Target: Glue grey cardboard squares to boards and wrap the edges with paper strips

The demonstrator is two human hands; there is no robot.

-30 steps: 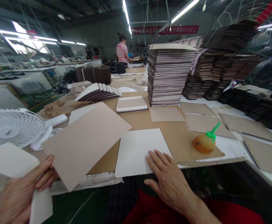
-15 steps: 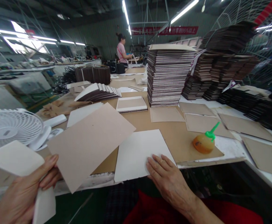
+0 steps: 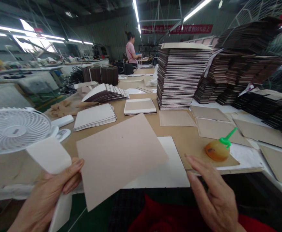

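While the left hand (image 3: 46,196) pinches a brown card (image 3: 119,158) and a white paper (image 3: 50,154) in its grip, the card hangs tilted over the white sheet (image 3: 172,170) on the tabletop (image 3: 191,145). The right hand (image 3: 213,196) hovers open, holding nothing, just right of that sheet. Laying the card square looks to be the step in hand, calling for matched edges.

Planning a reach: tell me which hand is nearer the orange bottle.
Right. The right hand is just short of the orange bottle; the left hand holds cardboard far left.
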